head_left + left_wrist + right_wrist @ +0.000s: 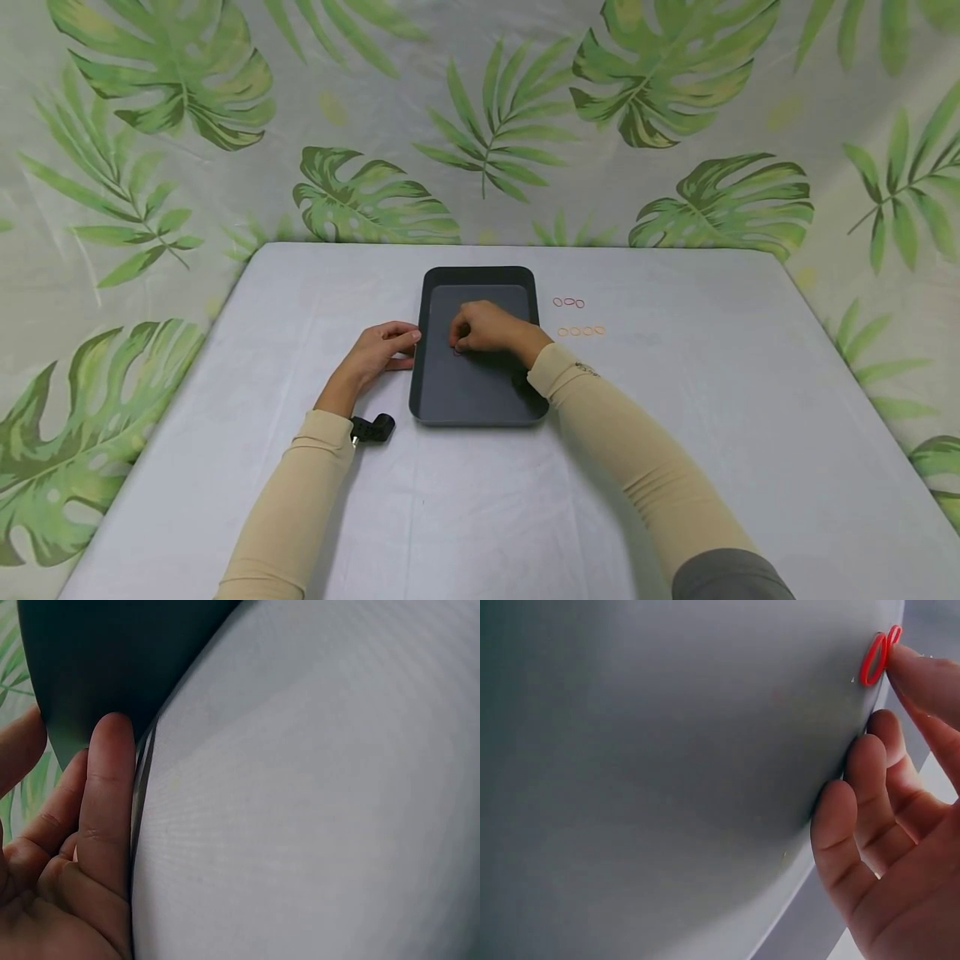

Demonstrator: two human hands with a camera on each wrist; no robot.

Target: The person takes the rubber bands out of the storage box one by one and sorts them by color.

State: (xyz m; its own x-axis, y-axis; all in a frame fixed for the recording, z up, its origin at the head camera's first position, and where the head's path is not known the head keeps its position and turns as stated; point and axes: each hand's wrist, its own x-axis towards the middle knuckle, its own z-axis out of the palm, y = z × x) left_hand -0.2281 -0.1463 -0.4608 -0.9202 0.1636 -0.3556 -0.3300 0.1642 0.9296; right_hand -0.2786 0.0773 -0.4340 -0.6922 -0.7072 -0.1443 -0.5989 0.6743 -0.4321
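Observation:
A dark grey tray (480,408) lies on the table. Inside it, my right hand (487,327) reaches down with bent fingers and pinches a small red rubber band (894,634) at the fingertips. Another red rubber band (873,658) lies on the tray floor right beside it. The other fingertips of that hand (892,832) rest against the tray surface. At the tray's left side, my left hand (375,354) touches the outer wall with loosely extended fingers. The left wrist view shows a fingertip (114,739) against that wall.
Right of the tray, a row of red rubber bands (568,302) lies on the white tablecloth (712,375). Below it is a row of several orange rubber bands (581,332). A leaf-patterned cloth (495,125) hangs behind the table. Black cameras are strapped to both wrists.

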